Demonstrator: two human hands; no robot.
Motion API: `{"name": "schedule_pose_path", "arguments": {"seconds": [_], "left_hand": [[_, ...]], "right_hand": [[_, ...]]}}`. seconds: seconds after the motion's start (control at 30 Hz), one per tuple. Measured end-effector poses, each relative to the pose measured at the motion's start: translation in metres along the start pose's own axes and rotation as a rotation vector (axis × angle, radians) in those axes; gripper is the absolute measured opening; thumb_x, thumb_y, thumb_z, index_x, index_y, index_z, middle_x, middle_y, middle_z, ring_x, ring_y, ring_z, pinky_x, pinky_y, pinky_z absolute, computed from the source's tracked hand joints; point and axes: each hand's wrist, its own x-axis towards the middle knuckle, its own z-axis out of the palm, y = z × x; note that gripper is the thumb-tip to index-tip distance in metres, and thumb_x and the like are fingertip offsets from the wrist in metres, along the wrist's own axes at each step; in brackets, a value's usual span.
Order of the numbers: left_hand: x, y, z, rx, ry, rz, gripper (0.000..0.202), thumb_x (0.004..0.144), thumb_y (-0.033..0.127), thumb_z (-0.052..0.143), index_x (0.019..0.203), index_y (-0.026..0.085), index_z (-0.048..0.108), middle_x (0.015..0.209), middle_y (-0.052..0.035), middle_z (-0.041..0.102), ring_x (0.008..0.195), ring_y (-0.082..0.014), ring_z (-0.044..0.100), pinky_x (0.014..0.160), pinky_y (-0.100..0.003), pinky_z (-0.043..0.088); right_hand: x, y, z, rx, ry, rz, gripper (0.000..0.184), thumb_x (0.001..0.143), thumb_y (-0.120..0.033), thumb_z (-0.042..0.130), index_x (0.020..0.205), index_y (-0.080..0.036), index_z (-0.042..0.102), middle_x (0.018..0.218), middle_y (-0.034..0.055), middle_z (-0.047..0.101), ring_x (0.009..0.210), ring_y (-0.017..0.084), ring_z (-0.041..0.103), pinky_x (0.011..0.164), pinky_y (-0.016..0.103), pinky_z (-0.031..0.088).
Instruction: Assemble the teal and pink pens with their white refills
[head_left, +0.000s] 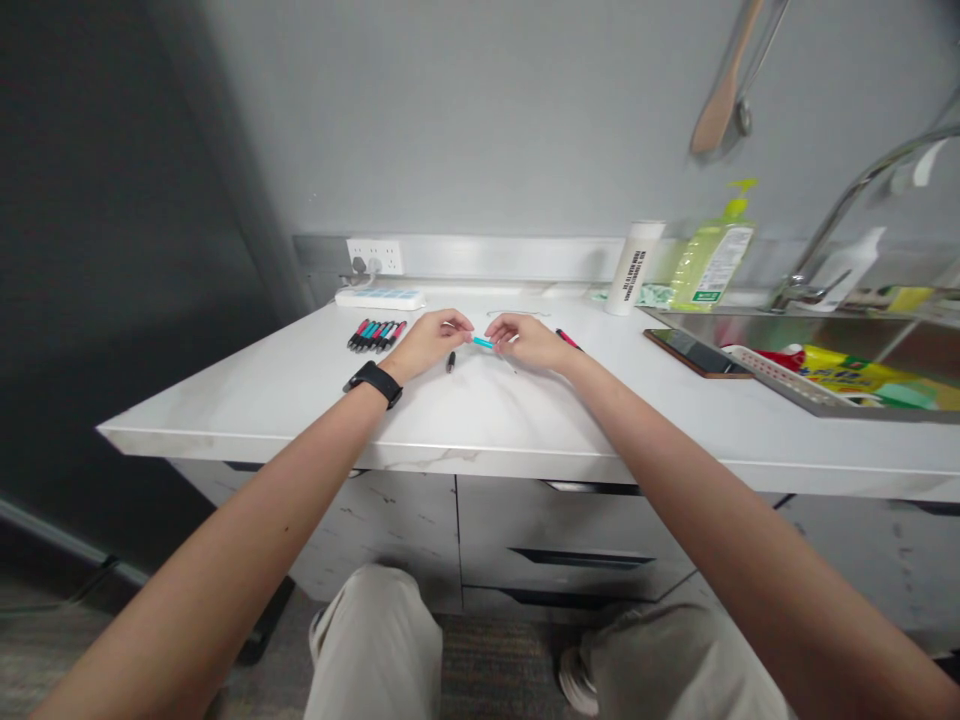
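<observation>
Left hand and right hand pinch a teal pen part at mid-frame on the worktop.
Both hands nearly closed on it; a black pen piece lies just below, a row of pens to the left.

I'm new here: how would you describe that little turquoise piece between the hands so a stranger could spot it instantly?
Find the white counter beside the steel sink. Near its middle, the left hand and right hand nearly meet. Between their fingertips sits a short turquoise tube, held, unlike the row of dark pens lying to the left.
</observation>
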Motion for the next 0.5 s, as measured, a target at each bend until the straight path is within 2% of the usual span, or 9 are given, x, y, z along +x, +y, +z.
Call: {"name": "schedule_pose_path", "arguments": {"seconds": [0.5], "left_hand": [[-0.0018, 0.0064, -0.0038, 0.092, 0.029, 0.051, 0.019, 0.074, 0.032, 0.064, 0.081, 0.014, 0.061, 0.083, -0.0051, 0.068, 0.078, -0.0144, 0.061, 0.081, -0.032, 0.049]], "right_hand": [[0.0014, -0.0002, -0.0026, 0.100, -0.031, 0.009, 0.022, 0.066, -0.006, 0.059, 0.085, -0.015, 0.062, 0.079, 0.0013, 0.066, 0.069, 0.010, 0.058, 0.073, 0.025, 0.049]]}}
